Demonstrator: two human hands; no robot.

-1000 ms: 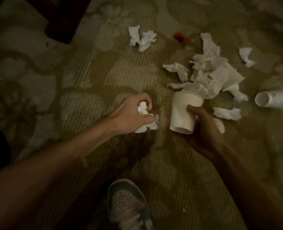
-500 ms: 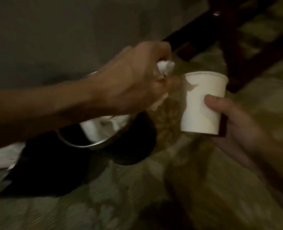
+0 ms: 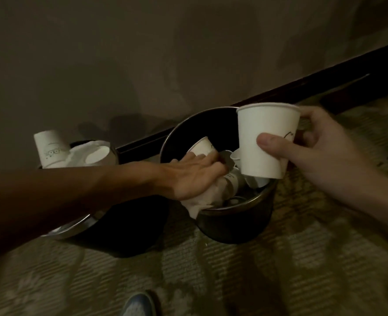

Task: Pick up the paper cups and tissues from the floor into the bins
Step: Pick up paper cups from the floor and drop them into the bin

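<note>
Paper cup [image 3: 266, 142] | right hand [image 3: 320, 153] grips it above bin [image 3: 234, 224] | left hand [image 3: 195, 176] flat, pressing tissue [image 3: 202, 200] in | next: release it inside.

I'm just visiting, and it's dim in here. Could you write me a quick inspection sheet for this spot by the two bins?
Surface: patterned carpet, dimly lit.
Job's things: paper cup held upright by the right bin; tissue draped over that bin's near rim; more cups inside it; left bin, partly hidden by the forearm, holds a printed cup.
Clutter: nothing seen.
Grips: left hand lies flat on the tissue; right hand grips the paper cup.
Cables: nothing seen.
Surroundings: plain wall, dark baseboard, shoe at the bottom edge.
</note>
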